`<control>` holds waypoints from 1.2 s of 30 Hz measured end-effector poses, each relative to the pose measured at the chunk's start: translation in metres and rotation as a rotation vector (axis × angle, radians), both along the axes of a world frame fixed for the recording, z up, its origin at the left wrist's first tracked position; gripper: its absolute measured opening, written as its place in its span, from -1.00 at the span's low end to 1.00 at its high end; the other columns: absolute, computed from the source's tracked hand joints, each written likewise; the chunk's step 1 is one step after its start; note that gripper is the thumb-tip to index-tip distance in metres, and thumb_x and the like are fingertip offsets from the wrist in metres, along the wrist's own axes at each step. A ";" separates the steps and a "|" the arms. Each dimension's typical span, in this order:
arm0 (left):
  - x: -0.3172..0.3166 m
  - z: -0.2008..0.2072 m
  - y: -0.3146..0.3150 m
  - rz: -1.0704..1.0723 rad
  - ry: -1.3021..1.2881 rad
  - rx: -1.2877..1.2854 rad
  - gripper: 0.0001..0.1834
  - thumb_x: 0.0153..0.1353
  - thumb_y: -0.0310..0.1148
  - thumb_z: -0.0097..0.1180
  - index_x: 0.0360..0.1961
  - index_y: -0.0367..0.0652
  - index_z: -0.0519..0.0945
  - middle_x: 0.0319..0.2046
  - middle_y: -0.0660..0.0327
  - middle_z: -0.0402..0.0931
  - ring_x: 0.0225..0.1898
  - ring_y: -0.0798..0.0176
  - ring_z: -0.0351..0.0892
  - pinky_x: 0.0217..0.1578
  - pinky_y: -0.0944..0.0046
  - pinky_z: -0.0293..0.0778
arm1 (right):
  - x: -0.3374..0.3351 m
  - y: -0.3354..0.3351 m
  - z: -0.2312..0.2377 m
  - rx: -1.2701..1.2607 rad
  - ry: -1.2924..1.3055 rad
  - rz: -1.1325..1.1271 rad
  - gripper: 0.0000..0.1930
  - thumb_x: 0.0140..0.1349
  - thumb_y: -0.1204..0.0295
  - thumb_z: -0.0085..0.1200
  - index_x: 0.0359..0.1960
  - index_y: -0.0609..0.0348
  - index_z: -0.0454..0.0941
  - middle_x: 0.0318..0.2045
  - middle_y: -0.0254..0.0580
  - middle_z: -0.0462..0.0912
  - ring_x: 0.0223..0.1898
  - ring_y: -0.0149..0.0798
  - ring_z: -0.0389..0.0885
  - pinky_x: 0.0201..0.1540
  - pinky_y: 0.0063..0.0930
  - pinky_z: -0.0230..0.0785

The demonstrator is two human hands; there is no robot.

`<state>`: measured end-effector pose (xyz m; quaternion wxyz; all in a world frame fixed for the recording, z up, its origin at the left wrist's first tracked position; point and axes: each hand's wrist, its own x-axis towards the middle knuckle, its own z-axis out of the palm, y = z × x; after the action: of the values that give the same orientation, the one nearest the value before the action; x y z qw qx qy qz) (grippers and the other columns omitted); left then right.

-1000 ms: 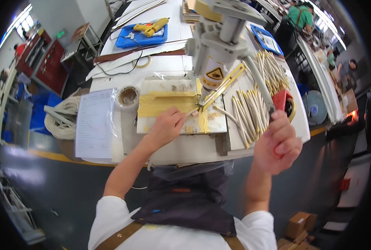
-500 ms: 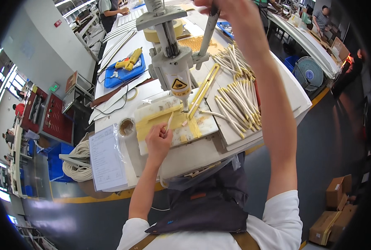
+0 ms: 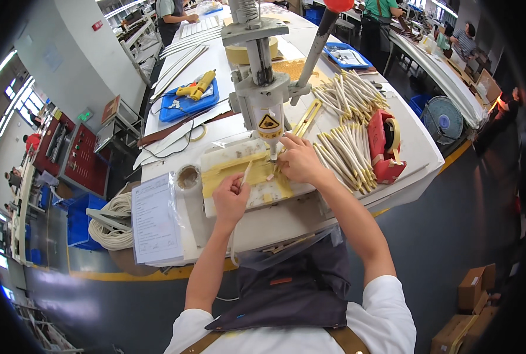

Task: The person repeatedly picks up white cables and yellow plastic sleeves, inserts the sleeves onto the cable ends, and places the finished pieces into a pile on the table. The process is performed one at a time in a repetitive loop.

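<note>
My left hand (image 3: pixel 231 197) pinches a short white cord piece (image 3: pixel 247 172) that points up toward the press. Beneath the grey hand press (image 3: pixel 260 88), my right hand (image 3: pixel 301 160) has its fingers curled beside the narrow lower tip. Whatever lies between those fingers is hidden. The white base plate (image 3: pixel 212 202), partly covered with yellow tape (image 3: pixel 218 177), sits under both hands. A long yellow slotted strip (image 3: pixel 307 121) leans behind the right hand, its lower end covered. The press lever (image 3: pixel 317 50) rises to a red knob (image 3: pixel 338 5), with no hand on it.
White cord pieces with yellow tips (image 3: pixel 346 154) lie piled right of the press, beside a red tape dispenser (image 3: pixel 387 147). A yellow glue gun (image 3: pixel 197 87) rests in a blue tray (image 3: pixel 177 111). A tape roll (image 3: pixel 188 177) and paper sheet (image 3: pixel 155 221) are at the left.
My right hand has left the raised lever and come down beside the press tip. My left hand still holds the cord piece near the plate. The view has shifted slightly.
</note>
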<state>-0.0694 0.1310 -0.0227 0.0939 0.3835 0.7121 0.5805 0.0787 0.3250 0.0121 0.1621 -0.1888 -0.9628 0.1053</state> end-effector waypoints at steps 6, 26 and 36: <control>-0.001 -0.003 0.001 0.003 -0.022 0.044 -0.75 0.13 -0.59 0.27 -0.12 -0.34 0.68 -0.52 0.36 0.49 -0.53 0.55 0.40 -0.49 0.48 0.38 | 0.008 0.003 -0.002 -0.004 0.234 0.037 -0.86 -0.02 0.49 0.24 -0.39 -0.02 0.74 0.01 -0.29 0.66 0.21 -0.15 0.49 0.23 -0.19 0.30; 0.005 0.013 -0.011 -0.160 -0.375 0.071 -0.76 0.21 -0.59 0.29 -0.08 -0.36 0.67 -0.53 0.30 0.57 -0.58 0.53 0.49 -0.57 0.47 0.42 | 0.132 -0.038 0.033 0.318 0.506 -0.473 -0.70 0.05 0.54 0.23 -0.12 0.09 0.68 -0.01 -0.13 0.62 0.03 -0.04 0.58 0.07 -0.04 0.39; 0.053 0.054 -0.115 -0.373 -0.437 -0.264 -0.81 0.17 -0.54 0.37 -0.18 -0.36 0.72 -0.51 0.24 0.64 -0.54 0.47 0.58 -0.54 0.47 0.46 | 0.084 -0.121 0.039 0.112 0.181 0.427 -0.67 0.08 0.42 0.24 -0.07 -0.01 0.66 -0.22 -0.37 0.64 -0.11 -0.28 0.62 0.15 -0.23 0.36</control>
<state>-0.0159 0.0160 0.0308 0.3986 0.3582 0.6617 0.5244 0.1629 0.2039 0.0509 0.2321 0.0385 -0.9668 0.1001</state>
